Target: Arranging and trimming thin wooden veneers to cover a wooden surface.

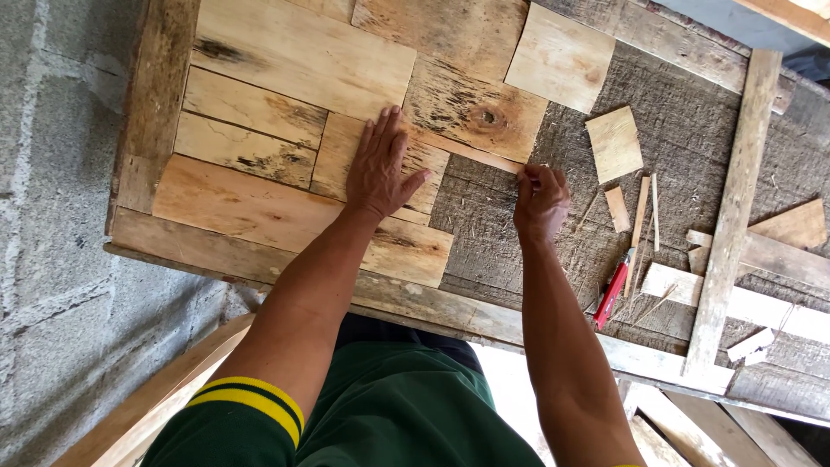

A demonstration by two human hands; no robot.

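Observation:
My left hand [380, 164] lies flat, fingers spread, on a pale wooden tile [341, 169] that is fitted among other tiles on a wooden workbench [156, 104]. A thin wooden strip [471, 151] runs along the tile's right edge. My right hand [540, 201] pinches the strip's right end with closed fingers; whether it also holds a pencil I cannot tell. The tiles form a patchwork [294, 60] over the left half of the bench.
A red-handled cutter [612, 292] lies to the right of my right hand. Loose wood offcuts [614, 143] and thin slivers [640, 220] are scattered on the rough dark board. A long batten [735, 207] stands across the right side. A block wall [52, 259] is at left.

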